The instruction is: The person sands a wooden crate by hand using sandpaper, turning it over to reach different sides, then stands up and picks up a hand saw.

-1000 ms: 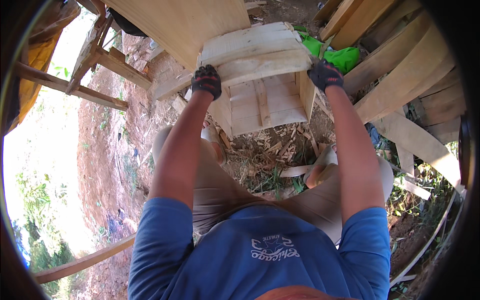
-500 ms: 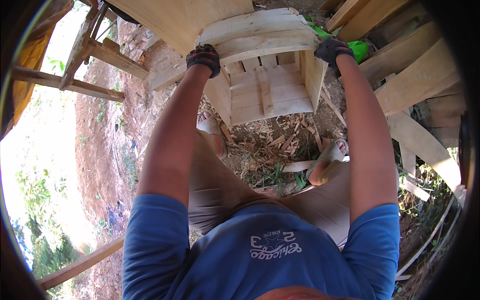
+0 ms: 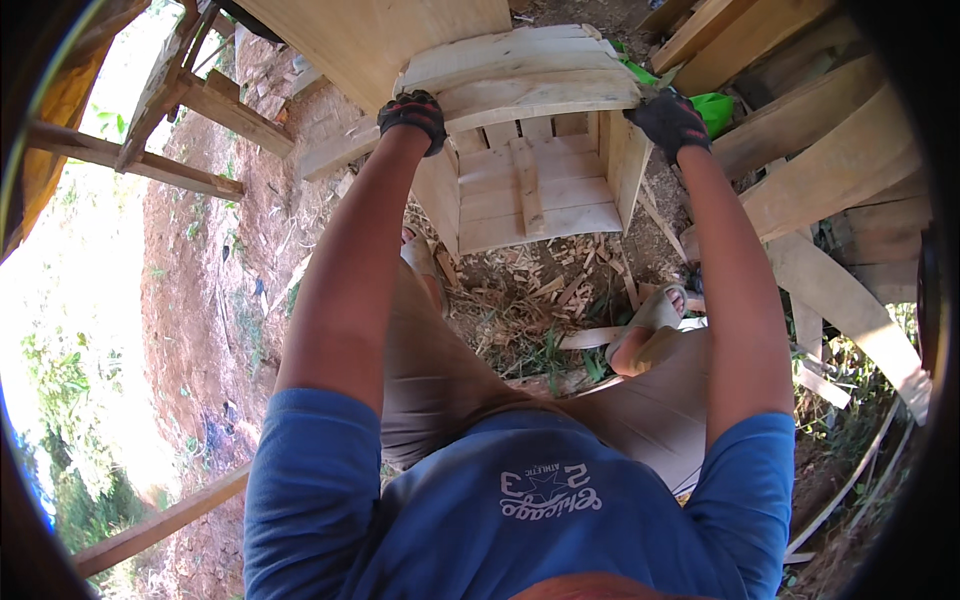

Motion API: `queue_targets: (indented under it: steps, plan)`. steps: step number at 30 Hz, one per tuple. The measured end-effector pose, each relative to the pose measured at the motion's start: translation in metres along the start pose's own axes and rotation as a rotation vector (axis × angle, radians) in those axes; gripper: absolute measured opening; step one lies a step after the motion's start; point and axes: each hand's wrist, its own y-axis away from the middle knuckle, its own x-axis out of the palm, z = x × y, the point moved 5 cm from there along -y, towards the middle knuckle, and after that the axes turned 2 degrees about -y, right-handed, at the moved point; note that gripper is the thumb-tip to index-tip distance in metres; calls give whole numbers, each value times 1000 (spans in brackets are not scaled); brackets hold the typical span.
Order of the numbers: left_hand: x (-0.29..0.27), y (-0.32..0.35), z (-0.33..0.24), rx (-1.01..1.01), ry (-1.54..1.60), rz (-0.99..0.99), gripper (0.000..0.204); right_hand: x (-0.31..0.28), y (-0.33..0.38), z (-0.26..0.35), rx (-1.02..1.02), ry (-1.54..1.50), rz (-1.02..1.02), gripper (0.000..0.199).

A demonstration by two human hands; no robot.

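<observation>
An open-fronted wooden box of pale planks stands on the ground ahead of me, with a slatted, slightly curved top. Inside it, a short upright batten crosses the light boards. My left hand, in a black glove with red marks, is curled over the box's top left corner. At the top right corner, my gloved right hand grips the edge, its fingertips partly hidden. Both arms reach out straight, one to each side of the box.
A wide wooden panel rises behind the box on the left. Planks and curved boards are stacked at right, near something bright green. Wood chips litter the ground between my feet. A rough timber frame stands at far left.
Both hands stay at the box's top corners. The right hand's fingers have shifted slightly on its corner, and the view has moved a little.
</observation>
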Motion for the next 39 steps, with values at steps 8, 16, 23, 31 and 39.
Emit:
queue_targets:
  steps: [8,16,23,31,39]
  plan:
    - [-3,4,-5,-32,17,-139,40,89,70,-52,94,-318,-10,81]
    - [-8,6,-5,-35,59,-71,50,138,57,-51,211,-226,-35,66]
    - [53,101,5,-338,331,-627,117,123,63,-43,247,-210,-92,57]
    - [195,65,14,-442,863,43,75,129,61,-37,242,-243,-43,62]
    - [224,58,5,-446,896,78,61,128,66,-41,131,-211,104,63]
